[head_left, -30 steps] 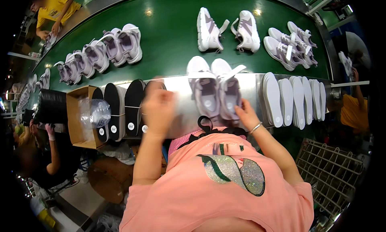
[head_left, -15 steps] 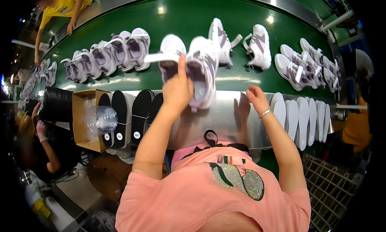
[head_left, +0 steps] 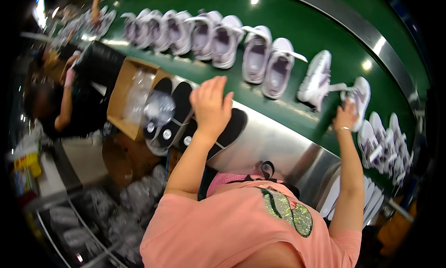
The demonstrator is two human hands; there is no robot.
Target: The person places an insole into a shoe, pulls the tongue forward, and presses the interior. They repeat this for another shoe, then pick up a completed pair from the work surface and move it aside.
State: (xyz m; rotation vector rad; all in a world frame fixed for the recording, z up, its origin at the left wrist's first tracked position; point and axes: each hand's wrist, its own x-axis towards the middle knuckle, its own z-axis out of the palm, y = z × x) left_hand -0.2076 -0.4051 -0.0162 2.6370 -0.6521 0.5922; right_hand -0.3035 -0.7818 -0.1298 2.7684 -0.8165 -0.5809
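Note:
My left hand (head_left: 211, 106) is raised over the black insoles (head_left: 232, 127), thumb apart from the fingers, holding nothing. At the right, my right hand (head_left: 345, 116) has its fingers closed at the near end of a white and mauve sneaker (head_left: 361, 97); the exact grip is partly hidden. Beside that one, another sneaker (head_left: 316, 79) lies on the green belt, a loose strap between the two. Further left, a pair stands with the openings up: one sneaker (head_left: 256, 58) and its mate (head_left: 280, 70), whose white strap sticks out.
Several sneakers (head_left: 225, 42) line the green belt (head_left: 297, 33) leftward; others (head_left: 382, 145) sit at far right. A steel ledge (head_left: 278, 142) runs before me, white insoles (head_left: 331, 193) at its right. A cardboard box (head_left: 121, 96) with clear plastic stands left, near a co-worker's arm (head_left: 66, 103).
The view has turned. My left hand has left the strapped pair and hangs over the black insoles. My right hand has moved from above the ledge to a sneaker on the belt.

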